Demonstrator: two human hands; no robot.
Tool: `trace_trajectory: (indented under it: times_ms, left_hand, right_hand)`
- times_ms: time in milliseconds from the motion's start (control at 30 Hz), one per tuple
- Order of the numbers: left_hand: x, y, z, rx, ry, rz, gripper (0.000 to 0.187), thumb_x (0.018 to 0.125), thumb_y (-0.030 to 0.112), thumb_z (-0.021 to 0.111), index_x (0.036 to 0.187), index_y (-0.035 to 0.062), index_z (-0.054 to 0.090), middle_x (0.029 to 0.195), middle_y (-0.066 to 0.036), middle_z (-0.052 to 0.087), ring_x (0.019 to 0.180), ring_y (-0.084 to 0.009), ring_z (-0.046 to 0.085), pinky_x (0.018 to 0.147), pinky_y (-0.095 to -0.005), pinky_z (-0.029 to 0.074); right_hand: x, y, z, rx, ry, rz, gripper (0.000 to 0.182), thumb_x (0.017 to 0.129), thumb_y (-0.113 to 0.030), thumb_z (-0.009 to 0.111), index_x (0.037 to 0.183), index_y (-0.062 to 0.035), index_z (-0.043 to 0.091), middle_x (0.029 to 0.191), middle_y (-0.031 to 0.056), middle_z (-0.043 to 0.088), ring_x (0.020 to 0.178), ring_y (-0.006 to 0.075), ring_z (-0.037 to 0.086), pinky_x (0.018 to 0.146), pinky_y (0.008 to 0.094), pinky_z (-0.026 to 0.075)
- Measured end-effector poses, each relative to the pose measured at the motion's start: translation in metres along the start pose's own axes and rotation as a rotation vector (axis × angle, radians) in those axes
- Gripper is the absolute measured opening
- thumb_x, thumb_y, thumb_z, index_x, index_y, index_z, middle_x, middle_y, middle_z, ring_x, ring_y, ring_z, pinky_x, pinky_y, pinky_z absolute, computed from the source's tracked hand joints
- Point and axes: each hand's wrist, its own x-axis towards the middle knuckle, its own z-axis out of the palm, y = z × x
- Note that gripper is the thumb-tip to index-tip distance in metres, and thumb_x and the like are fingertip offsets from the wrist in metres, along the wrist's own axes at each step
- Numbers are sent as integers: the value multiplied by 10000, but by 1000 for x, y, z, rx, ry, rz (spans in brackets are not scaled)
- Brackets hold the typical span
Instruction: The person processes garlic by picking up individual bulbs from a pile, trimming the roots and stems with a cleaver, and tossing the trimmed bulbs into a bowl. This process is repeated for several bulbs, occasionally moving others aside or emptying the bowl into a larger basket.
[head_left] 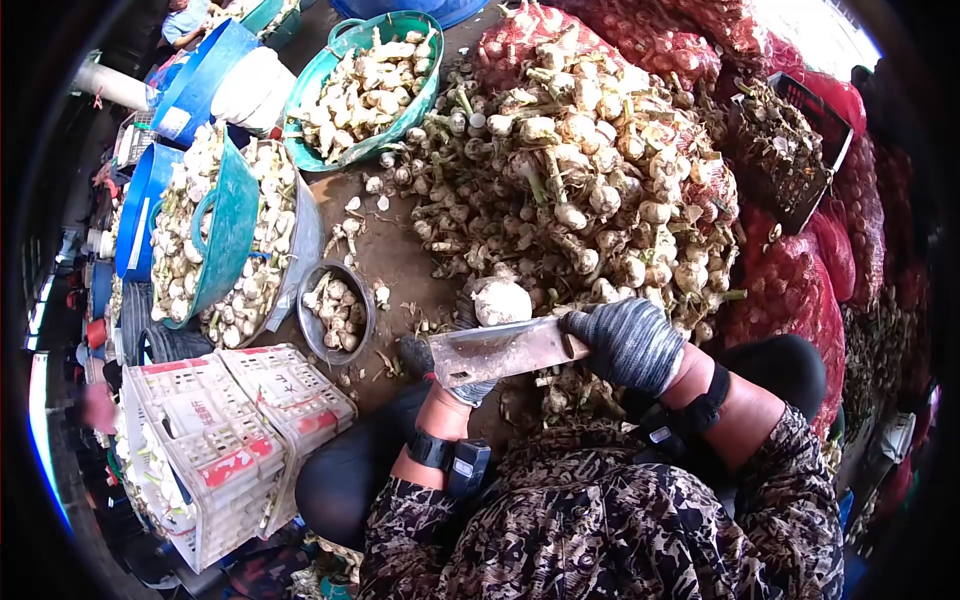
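Observation:
My right hand [628, 345], in a grey knitted glove, is closed round the handle of a wide-bladed cleaver [495, 352]. The blade points left and lies across my left hand [472, 391], covering most of it. Grey glove shows above and below the steel. At the blade's upper edge a large, pale garlic bulb [502, 302] is held in my left hand, though the fingers on it are mostly hidden. Just beyond both hands rises a big heap of garlic bulbs with stems [600, 170].
A small grey bucket [370, 318] with garlic stands left of my hands. Farther left are a white crate [215, 430] and a green tub [222, 240] of garlic. Another green tub [437, 75] stands ahead. Red net sacks [790, 290] and a black crate [845, 135] flank the right.

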Motion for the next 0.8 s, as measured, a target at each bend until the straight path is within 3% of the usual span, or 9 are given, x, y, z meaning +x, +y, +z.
trace_trajectory:
  times_ms: [233,300,433,500,533,567,667,733,800]
  left_hand:
    - [3,1,20,-394,143,88,506,1003,319,549,1437,100,409,1383,-89,541,1255,-224,522,1122,-385,400]
    - [1,9,26,362,292,128,505,924,160,672,1372,92,448,1286,-98,583,1177,-208,564,1050,-375,455]
    - [11,26,56,571,287,286,464,837,29,726,1232,62,484,1104,-50,599,1006,-170,596,886,-312,502]
    - [8,12,27,1414,121,561,520,801,97,785,1214,75,469,1121,-49,605,998,-170,599,876,-316,493]
    - [3,35,54,999,333,272,624,759,142,824,1246,75,439,1137,-58,606,1026,-185,595,927,-335,479]
    - [-2,38,50,1431,138,232,704,724,163,850,1271,68,417,1156,-69,606,1038,-202,597,979,-346,459]
    - [0,23,20,1197,314,276,467,844,292,748,1226,84,579,1165,-70,622,1154,-243,553,1062,-376,398]
    - [14,16,9,325,617,-18,438,887,350,728,1217,95,595,1095,-24,652,1055,-184,605,952,-343,482]
    - [33,36,-3,54,787,-343,346,883,380,746,1120,156,629,870,18,636,721,-117,604,568,-329,515]
  right_hand:
    - [-1,5,18,-47,-25,-4,276,776,-189,670,1043,-132,631,758,128,652,735,347,670,623,473,515]
    - [1,18,29,-45,-19,16,291,772,-179,666,1058,-137,631,752,131,653,726,346,672,610,477,512]
    - [2,39,56,-121,-4,15,284,794,-190,653,1074,-152,636,749,133,668,705,345,676,563,485,499]
    - [5,56,76,-86,126,135,253,835,-231,639,1077,-155,638,768,134,685,726,341,687,574,475,514]
    - [9,70,75,-5,212,275,245,855,-254,631,1079,-155,639,779,136,693,740,340,693,581,470,522]
    - [9,94,60,-40,48,359,257,868,-280,631,1089,-149,638,800,150,697,760,351,694,607,471,529]
    - [10,84,47,29,71,513,310,874,-357,658,1081,-127,645,810,180,693,766,389,683,649,485,533]
    - [14,58,35,70,238,459,306,862,-371,686,1016,-108,651,796,195,685,736,411,671,638,488,530]
    - [21,37,28,210,232,452,324,835,-363,711,1016,-102,647,782,207,673,738,413,667,645,497,528]
